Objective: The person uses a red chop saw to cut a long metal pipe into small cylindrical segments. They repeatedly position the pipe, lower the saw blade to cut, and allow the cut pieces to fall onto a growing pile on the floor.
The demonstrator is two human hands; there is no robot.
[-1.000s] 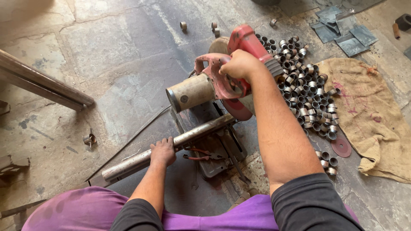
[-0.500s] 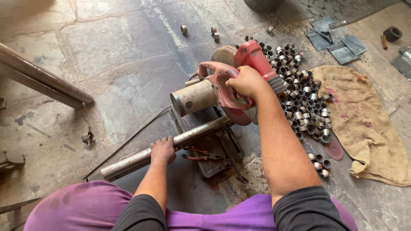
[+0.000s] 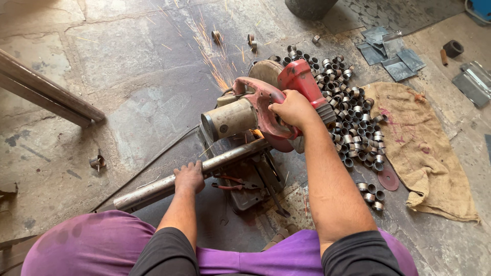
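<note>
A red chop saw (image 3: pixel 255 110) sits on the stone floor in front of me, its head lowered. My right hand (image 3: pixel 290 108) grips the saw's handle. A long steel pipe (image 3: pixel 153 189) lies across the saw's base under the blade. My left hand (image 3: pixel 189 177) is wrapped around the pipe to the left of the saw. Orange sparks (image 3: pixel 215 64) fly away from the blade toward the far side. A pile of several short cut pipe rings (image 3: pixel 353 122) lies just right of the saw.
A burlap sack (image 3: pixel 424 148) is spread on the floor at the right. Grey metal plates (image 3: pixel 391 51) lie at the far right. Two long pipes (image 3: pixel 46 94) lie at the left. A small metal piece (image 3: pixel 97 161) and a round disc (image 3: pixel 388 180) rest on the floor.
The saw head has come down onto the pipe under my right hand and sparks now fly from the cut. My left hand stays on the pipe.
</note>
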